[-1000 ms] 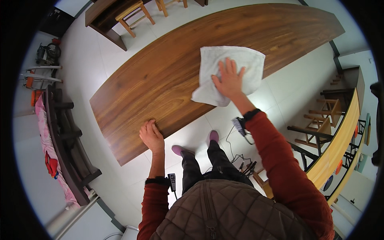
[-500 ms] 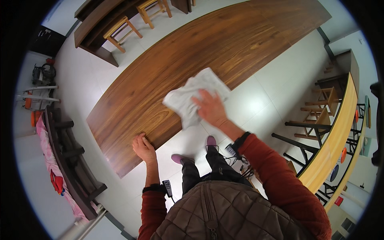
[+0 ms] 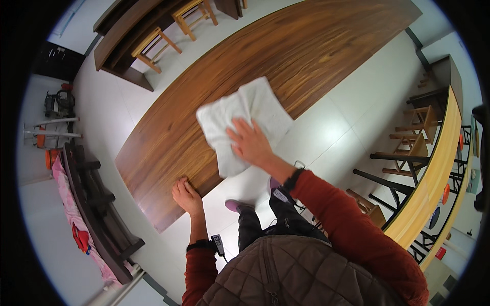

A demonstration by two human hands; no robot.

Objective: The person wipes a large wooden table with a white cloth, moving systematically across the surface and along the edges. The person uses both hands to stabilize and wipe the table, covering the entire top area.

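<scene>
Spread out on a long dark brown wooden table (image 3: 168, 153) is a white cloth (image 3: 270, 104), its near corner hanging past the table's near edge. My right hand (image 3: 250, 143) lies on top of the cloth, palm down, with its fingers apart and pressing on it. Further left, my left hand (image 3: 188, 196) rests on the tabletop by the near edge, fingers loosely bent and nothing seen in them. What is under the left palm is hidden.
Across the floor at the far left stand a dark desk (image 3: 117, 51) and wooden stools (image 3: 150, 48). A dark bench (image 3: 97, 214) with pink fabric (image 3: 76, 217) is at the left. Light wooden tables (image 3: 434, 188) with black legs line the right side, with stools (image 3: 416, 148) beside them.
My right hand has moved left along the table, bringing the cloth with it, and the cloth is spread wider. My left hand remains by the table's near edge.
</scene>
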